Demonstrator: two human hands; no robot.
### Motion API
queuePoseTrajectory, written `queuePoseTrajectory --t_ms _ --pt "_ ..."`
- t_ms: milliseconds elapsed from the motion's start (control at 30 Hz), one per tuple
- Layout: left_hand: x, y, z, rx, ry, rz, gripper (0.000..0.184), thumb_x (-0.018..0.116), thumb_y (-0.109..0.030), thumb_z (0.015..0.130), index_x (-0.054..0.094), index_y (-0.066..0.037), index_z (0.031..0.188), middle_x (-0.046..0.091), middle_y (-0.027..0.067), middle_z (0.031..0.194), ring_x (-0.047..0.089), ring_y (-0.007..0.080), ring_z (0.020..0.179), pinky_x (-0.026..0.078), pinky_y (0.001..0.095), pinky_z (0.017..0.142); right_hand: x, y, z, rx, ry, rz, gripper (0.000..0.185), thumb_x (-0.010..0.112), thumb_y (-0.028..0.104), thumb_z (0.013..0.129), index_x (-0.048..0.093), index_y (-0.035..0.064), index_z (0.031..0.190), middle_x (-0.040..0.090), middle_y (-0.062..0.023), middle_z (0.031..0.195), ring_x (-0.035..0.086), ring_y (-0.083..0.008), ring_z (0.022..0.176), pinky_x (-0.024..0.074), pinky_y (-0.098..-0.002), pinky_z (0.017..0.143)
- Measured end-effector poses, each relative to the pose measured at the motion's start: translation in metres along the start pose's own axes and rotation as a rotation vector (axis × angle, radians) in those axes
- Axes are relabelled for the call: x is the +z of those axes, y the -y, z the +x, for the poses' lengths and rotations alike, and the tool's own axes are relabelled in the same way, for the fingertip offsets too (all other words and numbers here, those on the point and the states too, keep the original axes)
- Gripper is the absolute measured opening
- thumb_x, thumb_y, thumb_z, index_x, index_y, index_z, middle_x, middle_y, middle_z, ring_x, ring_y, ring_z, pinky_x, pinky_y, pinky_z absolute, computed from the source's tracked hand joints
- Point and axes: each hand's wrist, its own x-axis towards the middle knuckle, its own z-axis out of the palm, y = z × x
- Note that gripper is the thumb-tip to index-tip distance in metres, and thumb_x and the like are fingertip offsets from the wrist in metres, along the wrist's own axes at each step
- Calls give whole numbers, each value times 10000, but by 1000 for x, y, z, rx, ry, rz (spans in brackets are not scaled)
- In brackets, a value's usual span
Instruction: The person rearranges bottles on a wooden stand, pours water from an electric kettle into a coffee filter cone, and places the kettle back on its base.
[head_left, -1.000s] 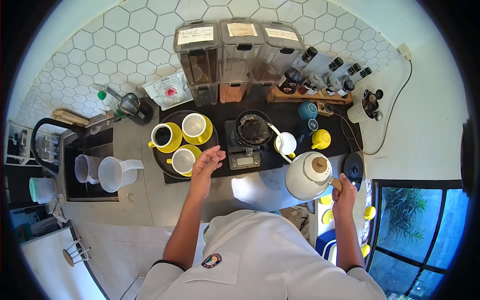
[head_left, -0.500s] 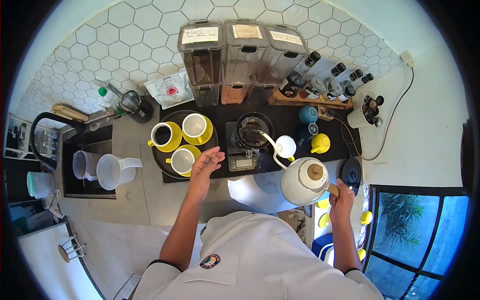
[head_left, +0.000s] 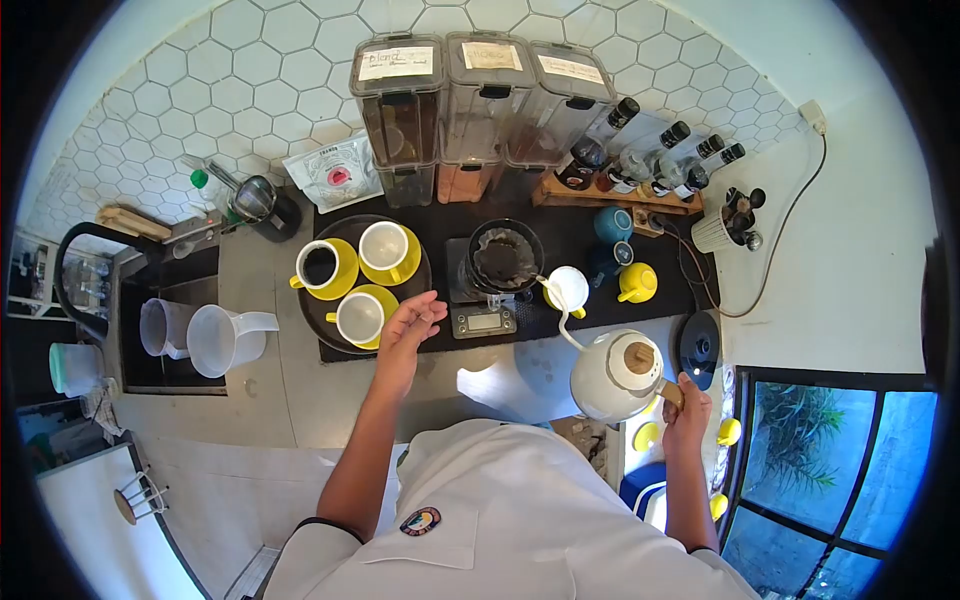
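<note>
My right hand (head_left: 687,412) grips the wooden handle of a white gooseneck kettle (head_left: 608,385), held over the counter's front edge. The kettle's spout tip is at the right rim of a black coffee dripper (head_left: 540,262), whose filter holds dark, wet coffee grounds (head_left: 505,262). Under the dripper stands a glass server, mostly hidden, on a digital scale (head_left: 483,320). My left hand (head_left: 412,328) hovers by the tray's right edge with nothing in it, fingers apart and slightly bent. Next to it is a yellow-and-white cup (head_left: 360,318). A white cup (head_left: 568,288) stands partly behind the spout.
A round dark tray (head_left: 420,262) carries several yellow cups and saucers, one cup with black coffee (head_left: 320,265). Lidded bins (head_left: 490,110) and bottles (head_left: 640,165) line the back. Blue (head_left: 612,225) and yellow cups (head_left: 637,283) stand right; plastic jugs (head_left: 225,342) sit by the sink.
The kettle has moved right and slightly down, bringing its spout from over the coffee grounds to the dripper's right rim. My left hand has stayed nearly in place.
</note>
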Motion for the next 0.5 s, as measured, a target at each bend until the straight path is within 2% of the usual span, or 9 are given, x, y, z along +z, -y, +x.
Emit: queuePoseTrajectory --t_ms 300,500 --pt "1 1 -2 4 11 4 355 506 -211 990 517 -52 1307 609 89 1195 580 194 1128 447 326 937 -13 -6 -1 -24 -12 -48 297 571 245 931 580 118 662 451 29 499 369 -47 404 240 -213 405" --pt "1 2 -2 0 -4 -4 352 508 -210 988 522 -54 1304 612 86 1194 582 190 1123 447 324 934 -7 -2 -9 34 -50 -12 320 626 205 906 569 102 608 490 19 531 384 -56 428 256 -215 420"
